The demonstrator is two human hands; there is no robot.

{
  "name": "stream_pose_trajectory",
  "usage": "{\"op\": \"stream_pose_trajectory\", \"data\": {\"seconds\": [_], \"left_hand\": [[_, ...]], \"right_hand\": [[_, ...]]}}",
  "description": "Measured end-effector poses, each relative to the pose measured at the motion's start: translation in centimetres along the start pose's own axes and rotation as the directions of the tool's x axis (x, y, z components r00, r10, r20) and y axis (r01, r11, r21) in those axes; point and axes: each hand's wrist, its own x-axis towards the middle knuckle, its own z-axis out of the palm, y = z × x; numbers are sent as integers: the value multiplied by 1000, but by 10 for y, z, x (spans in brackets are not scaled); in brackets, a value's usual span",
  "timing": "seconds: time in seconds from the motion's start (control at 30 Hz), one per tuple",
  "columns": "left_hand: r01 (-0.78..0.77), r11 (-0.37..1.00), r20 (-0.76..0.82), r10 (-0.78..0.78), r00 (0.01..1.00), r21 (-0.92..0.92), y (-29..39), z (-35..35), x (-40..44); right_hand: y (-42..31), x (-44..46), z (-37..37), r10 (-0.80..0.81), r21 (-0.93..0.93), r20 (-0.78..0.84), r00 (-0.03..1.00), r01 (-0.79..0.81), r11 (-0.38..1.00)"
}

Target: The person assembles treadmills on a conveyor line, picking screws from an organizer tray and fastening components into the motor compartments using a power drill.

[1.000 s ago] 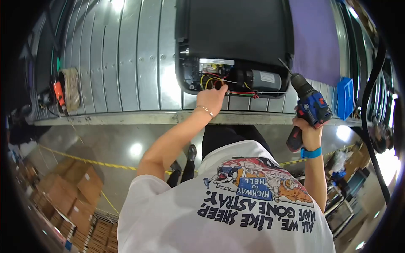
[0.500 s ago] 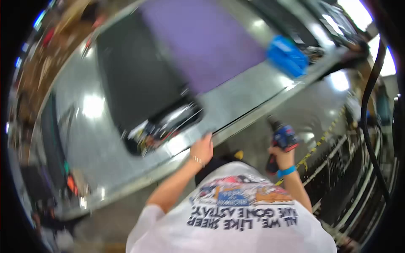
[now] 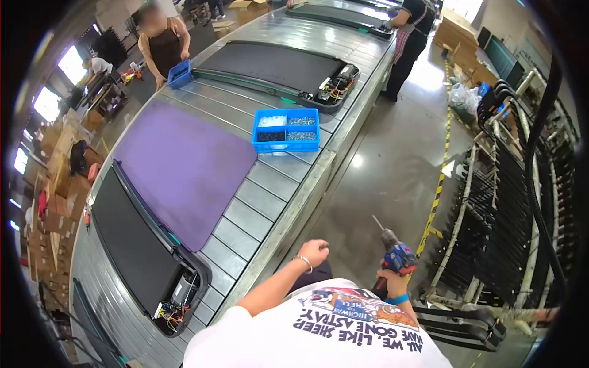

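Observation:
My right hand (image 3: pixel 392 282) is wrapped round the grip of a blue and black cordless drill (image 3: pixel 399 257). Its long bit points up and away over the floor. My left hand (image 3: pixel 314 253), with a bracelet at the wrist, is curled closed beside the table's edge; whatever its fingers hold, if anything, is hidden. Left of it on the metal table (image 3: pixel 251 211) lies a black framed panel (image 3: pixel 138 236) with wiring and a motor exposed at its near end. A purple mat (image 3: pixel 184 172) lies beyond that panel.
A blue four-compartment bin (image 3: pixel 286 147) of small fasteners stands on the table. Farther along lies another black panel (image 3: pixel 264 64). One person (image 3: pixel 164 46) stands across the table; another (image 3: pixel 410 49) works on the near side. Racks of black frames (image 3: pixel 515 214) stand right, past yellow-black floor tape (image 3: pixel 437 202).
My view has swung up and right along the table and is sharper. My left hand has come away from the table's edge and is curled closed. The drill stays in my right hand.

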Motion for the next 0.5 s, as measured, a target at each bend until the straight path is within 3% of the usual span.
{"op": "stream_pose_trajectory", "data": {"seconds": [0.07,0.17,0.2,0.3,0.37,0.4,0.47,0.5], "left_hand": [[209,921,118,-179,977,-328,8,-14,56],[320,702,132,-310,942,-636,28,-44,153],[337,597,145,-347,927,-728,32,-52,188],[265,139,228,-233,945,-954,44,-68,298],[166,-216,203,-158,966,-962,41,-77,379],[21,-368,173,-385,906,-930,62,-84,409],[-154,-787,291,-392,873,-597,55,-101,474],[-367,-701,142,-553,821,-611,39,-100,512]], "right_hand": [[2,28,-16,33,30,-88,996,-31,999],[-2,80,-36,58,102,-216,975,-37,994],[-9,99,-40,67,102,-241,968,-43,994],[-11,182,-64,76,79,-308,948,-54,995],[-14,248,-75,51,72,-371,927,-26,997],[-47,272,-63,65,110,-336,940,-30,994],[-85,320,-55,139,158,-408,903,-80,984],[-96,344,-57,125,136,-392,911,-77,988]]}}
